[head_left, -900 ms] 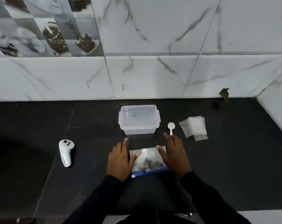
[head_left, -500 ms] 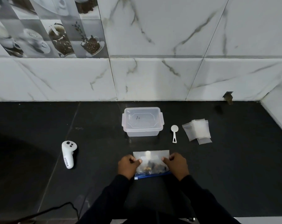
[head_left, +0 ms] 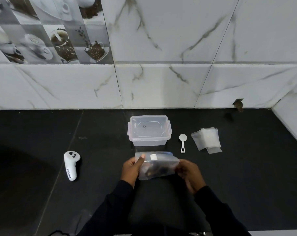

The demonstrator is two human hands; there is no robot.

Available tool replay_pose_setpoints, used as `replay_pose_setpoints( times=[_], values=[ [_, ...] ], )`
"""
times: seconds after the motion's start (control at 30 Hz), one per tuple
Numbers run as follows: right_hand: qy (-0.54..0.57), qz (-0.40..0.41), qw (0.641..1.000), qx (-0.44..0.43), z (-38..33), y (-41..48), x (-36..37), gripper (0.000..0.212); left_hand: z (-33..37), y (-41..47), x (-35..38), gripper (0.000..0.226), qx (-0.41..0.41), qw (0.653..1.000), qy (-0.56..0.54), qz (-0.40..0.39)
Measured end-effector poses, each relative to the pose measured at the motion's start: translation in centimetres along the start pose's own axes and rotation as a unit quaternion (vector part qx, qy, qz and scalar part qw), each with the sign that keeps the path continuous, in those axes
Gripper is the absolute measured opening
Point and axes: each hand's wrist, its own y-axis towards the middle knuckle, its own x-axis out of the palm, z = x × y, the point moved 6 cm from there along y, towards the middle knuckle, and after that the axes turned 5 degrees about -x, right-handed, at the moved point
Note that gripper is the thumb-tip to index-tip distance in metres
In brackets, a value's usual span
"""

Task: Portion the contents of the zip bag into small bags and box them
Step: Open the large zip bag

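Left fingers point(head_left: 141, 158) and the right hand point(head_left: 189, 171) pinch opposite ends of the clear zip bag of dark pieces point(head_left: 157, 165), lower centre, just before the lidded translucent plastic box point(head_left: 149, 130). Keep it seal-up; part the seal gently to avoid spilling.

Clear zip bag point(head_left: 157, 166) of dark contents, near lidded box point(head_left: 149, 130)

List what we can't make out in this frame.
- Zip bag contents, head view: dark blurred lumps behind glossy plastic; what they are is unclear.
- Bag seal: blurred, partly behind the left hand; open or shut unclear.
- Right hand fingertips: hidden behind the bag.
- Small bags: overlapping translucent stack; count unclear.
- Box lid marking: too small to read.
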Motion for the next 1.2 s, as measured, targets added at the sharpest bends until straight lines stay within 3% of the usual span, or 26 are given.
replay_pose_setpoints(
  times=[0.07, 0.17, 0.27, 0.33, 0.5, 0.73, 0.93, 1.03, 1.2],
  values=[
    [0.044, -0.008, 0.999, 0.031, 0.1, 0.0, 0.0, 0.023, 0.8, -0.4, 0.2, 0.036, 0.009, 1.0, 0.0, -0.003],
    [0.074, -0.034, 0.997, 0.002, -0.6, 0.3, 0.1, 0.036, 1.9, -1.0, 0.9, 0.026, 0.036, 0.998, 0.021, -0.043],
    [0.068, -0.044, 0.996, -0.045, -1.7, -0.1, 0.0, 0.014, 3.1, -1.7, 1.5, 0.039, 0.06, 0.995, 0.039, -0.075],
    [0.051, -0.043, 0.995, -0.071, -2.4, -0.3, -0.2, 0.004, 4.1, -2.1, 1.9, 0.036, 0.078, 0.992, 0.049, -0.089],
    [0.031, -0.043, 0.994, -0.099, -3.8, -0.9, -0.1, 0.011, 5.6, -1.8, 2.2, 0.022, 0.102, 0.985, 0.079, -0.114],
    [0.055, -0.026, 0.99, -0.124, -4.7, -1.2, -0.2, 0.017, 7.8, -2.1, 3.4, 0.02, 0.12, 0.982, 0.103, -0.107],
    [-0.028, -0.021, 0.982, -0.188, -6.5, -1.7, -0.6, 0.018, 9.6, -3.2, 3.0, 0.009, 0.198, 0.96, 0.184, -0.078],
    [-0.094, -0.021, 0.97, -0.222, -7.9, -2.5, -0.4, 0.024, 10.2, -3.3, 2.4, 0.016, 0.229, 0.943, 0.237, -0.051],
    [-0.157, -0.041, 0.951, -0.264, -9.5, -3.2, 0.0, 0.026, 11.0, -5.1, 3.3, 0.024, 0.167, 0.969, 0.174, -0.062]
  ],
)
